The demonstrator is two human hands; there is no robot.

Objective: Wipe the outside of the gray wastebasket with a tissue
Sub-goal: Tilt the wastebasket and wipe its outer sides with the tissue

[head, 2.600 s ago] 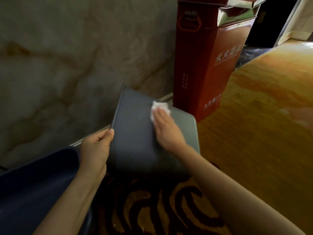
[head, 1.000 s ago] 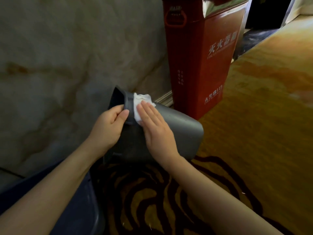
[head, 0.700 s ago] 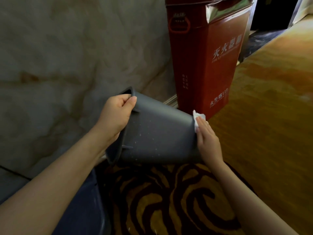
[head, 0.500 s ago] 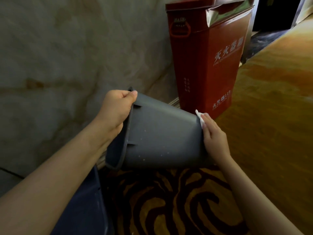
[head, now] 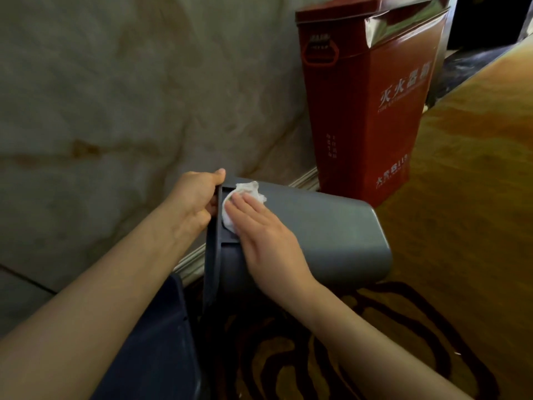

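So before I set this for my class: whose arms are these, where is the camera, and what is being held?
The camera sits on a person's head, looking forward and down, so you see that person's own two bare arms reaching into the picture. There is no robot.

The left hand grips the rim of a gray wastebasket, which is tipped on its side with its base pointing right. The right hand lies flat on the basket's outer wall, pressing a crumpled white tissue against it just beside the rim. That is the wiping.

All this happens at floor level, over a patterned carpet. Behind stands a tall red box with white lettering, by a marble wall. The dark blue thing at lower left is partly out of view; I cannot tell what it is.
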